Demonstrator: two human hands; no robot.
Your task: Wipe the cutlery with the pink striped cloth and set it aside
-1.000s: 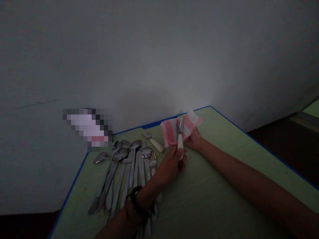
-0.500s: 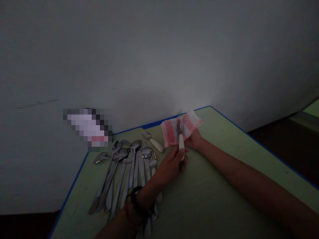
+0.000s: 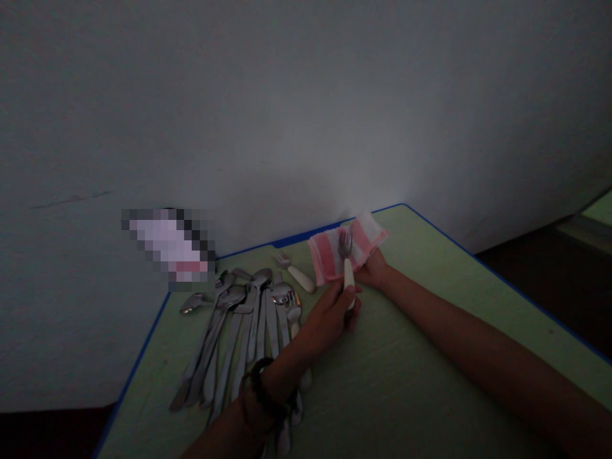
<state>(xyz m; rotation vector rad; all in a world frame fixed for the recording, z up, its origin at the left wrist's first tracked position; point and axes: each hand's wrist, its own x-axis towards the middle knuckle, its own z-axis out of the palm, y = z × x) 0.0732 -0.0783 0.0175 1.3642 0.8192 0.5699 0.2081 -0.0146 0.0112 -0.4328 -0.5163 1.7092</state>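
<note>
My left hand (image 3: 335,307) grips a fork (image 3: 349,264) by its pale handle, tines pointing up and away from me. Behind the tines a pink-and-white striped cloth (image 3: 323,254) is spread. My right hand (image 3: 375,269) holds this cloth from below and behind, its fingers mostly hidden by it. Just left of the cloth, another pale-handled fork (image 3: 299,276) lies on the table. Beneath and beside my left forearm lies a pile of metal spoons and other cutlery (image 3: 234,338), partly covered by the arm.
The light green table (image 3: 430,274) has a blue edge and stands against a grey-white wall (image 3: 306,115). A blurred-out, dark-edged object (image 3: 165,245) is at the table's far left corner. Dark floor (image 3: 540,268) shows on the right.
Almost nothing differs. The cloth and my right hand have shifted very slightly; the fork stays in my left hand in front of the cloth.
</note>
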